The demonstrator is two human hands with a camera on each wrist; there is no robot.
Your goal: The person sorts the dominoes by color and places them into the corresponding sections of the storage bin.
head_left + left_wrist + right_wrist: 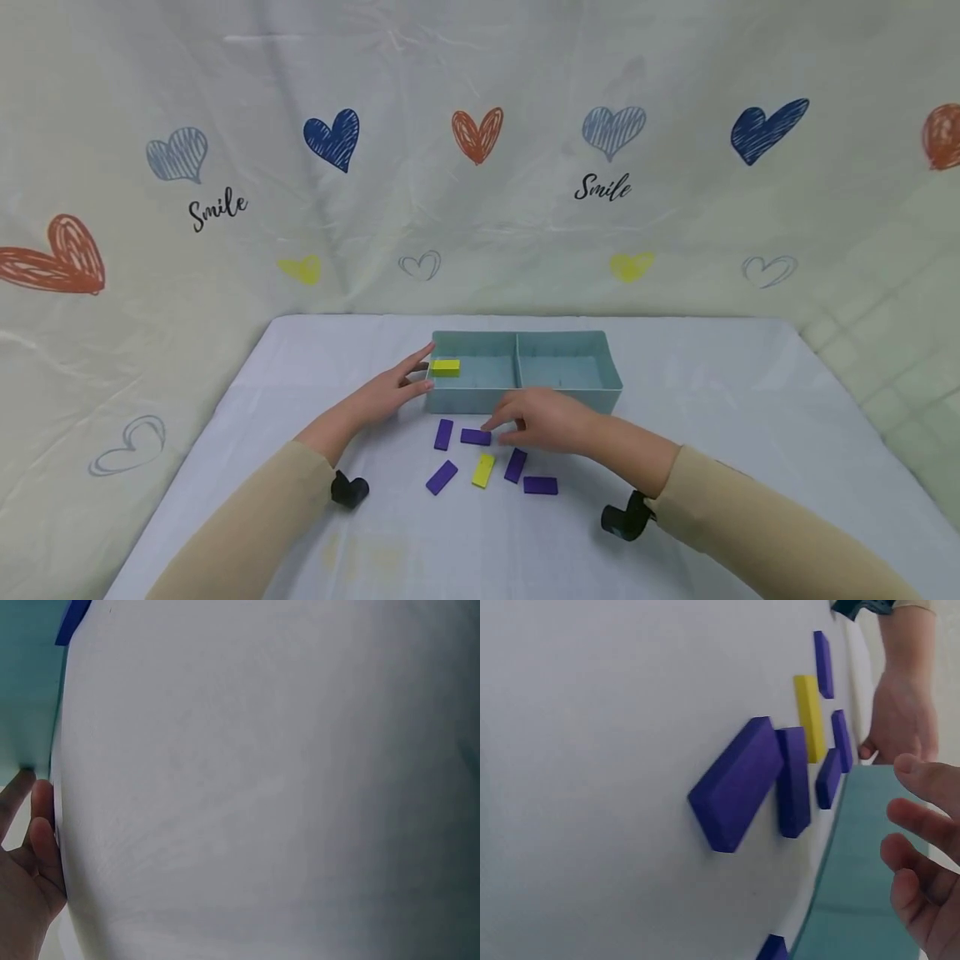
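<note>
A light teal box with two compartments stands towards the back of the table. My left hand is at its left end, fingers extended, fingertips right at the wall. Inside the left compartment, by that end, lies a yellow block. In front of the box my right hand hovers near a purple block, its fingers loosely bent and apart. The right wrist view shows nothing between those fingers. Around it lie another yellow block and several purple blocks.
A white cloth covers the table. Behind it hangs a pale backdrop with printed hearts. A purple block lies close to the box's front wall in the right wrist view. Black wrist cameras stick out below both sleeves.
</note>
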